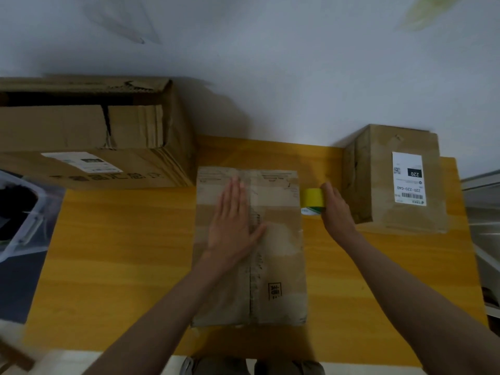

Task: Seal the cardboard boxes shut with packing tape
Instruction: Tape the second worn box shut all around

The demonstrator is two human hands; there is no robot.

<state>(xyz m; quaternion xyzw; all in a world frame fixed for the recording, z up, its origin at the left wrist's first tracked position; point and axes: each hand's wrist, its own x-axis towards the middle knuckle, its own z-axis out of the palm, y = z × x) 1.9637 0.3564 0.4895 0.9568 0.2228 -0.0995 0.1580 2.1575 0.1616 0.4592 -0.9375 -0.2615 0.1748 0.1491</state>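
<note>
A long cardboard box [281,255] lies closed on the middle of the yellow table [116,253], its centre seam running away from me. My left hand [232,220] presses flat on the box's top, fingers straight and spread over the seam. Just off the box's right edge, my right hand [334,209] grips a roll of yellow packing tape [312,200] that stands on its edge. A smaller cardboard box [378,185] with a white shipping label stands upright at the right. At the back left is a large cardboard box [89,136], its top flaps partly open.
A white wall [270,63] rises directly behind the table. A clear plastic bin [24,212] with dark contents sits off the table's left edge. Grey metal shelving [484,226] borders the right side. My legs show below the table's near edge.
</note>
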